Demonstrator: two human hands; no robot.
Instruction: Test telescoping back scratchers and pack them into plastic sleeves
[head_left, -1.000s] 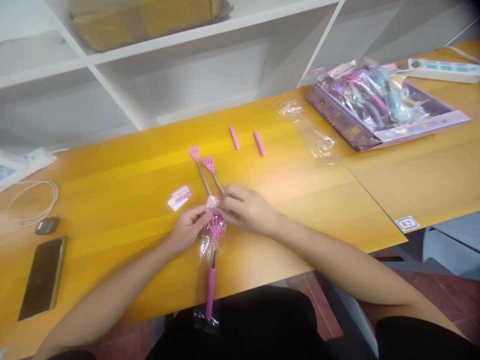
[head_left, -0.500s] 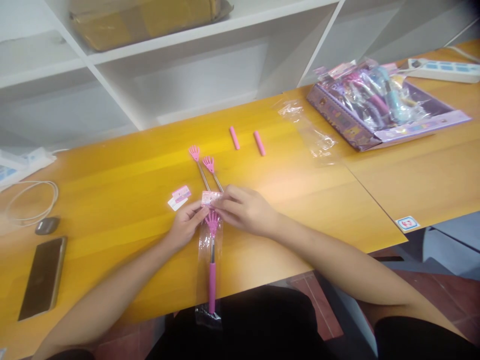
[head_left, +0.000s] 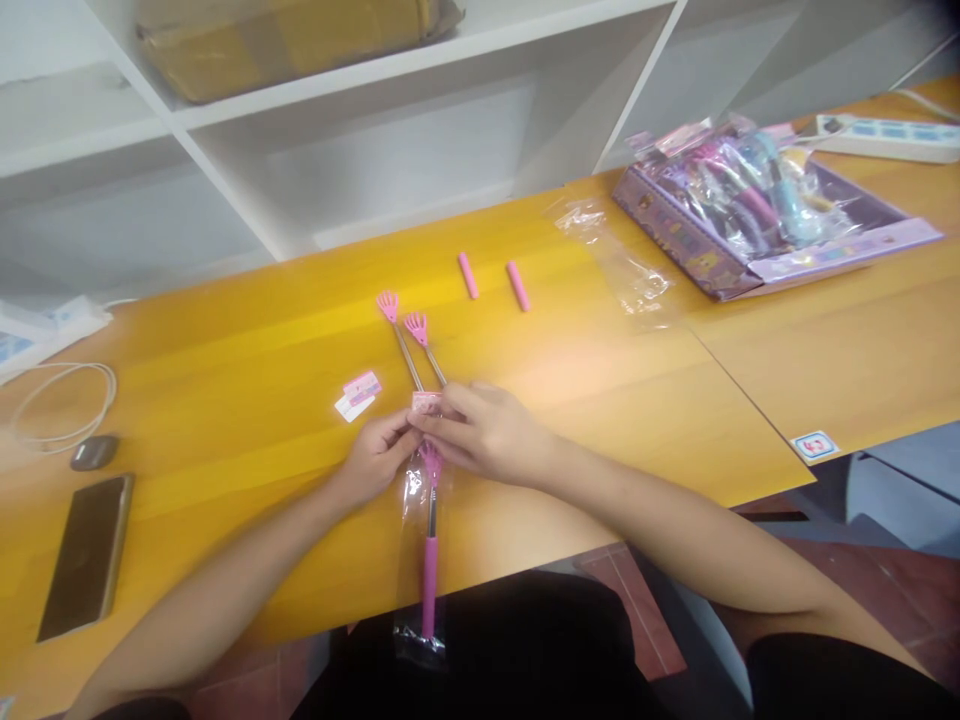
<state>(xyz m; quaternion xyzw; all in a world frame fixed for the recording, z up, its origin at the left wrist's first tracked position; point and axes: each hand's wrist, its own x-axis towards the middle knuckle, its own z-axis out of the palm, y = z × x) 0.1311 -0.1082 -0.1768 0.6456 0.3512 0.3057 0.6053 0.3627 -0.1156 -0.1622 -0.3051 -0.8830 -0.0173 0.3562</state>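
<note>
A pink back scratcher (head_left: 430, 580) with a hand-shaped head and metal rod lies inside a clear plastic bag (head_left: 411, 510), its handle end hanging past the table's front edge. My left hand (head_left: 381, 455) pinches the left side of the bag's top. My right hand (head_left: 491, 430) is closed on the other side, against a small pink printed card (head_left: 426, 402) that its fingers partly cover. Just beyond my hands lie two unwrapped scratcher rods with pink heads, one head (head_left: 388, 306) left of the other head (head_left: 417, 328); their lower ends are hidden.
Two pink handle tubes (head_left: 468, 275) lie farther back. Small printed cards (head_left: 358, 395) rest to the left. A crumpled clear bag (head_left: 637, 280) lies before a purple display box (head_left: 690, 245) of wrapped scratchers. At left are a phone (head_left: 86, 555) and a dark earbud case (head_left: 94, 452).
The bag with its scratcher has shifted slightly toward me and to the right. My hands have drawn closer together at its top, and the right fingers cover more of the card.
</note>
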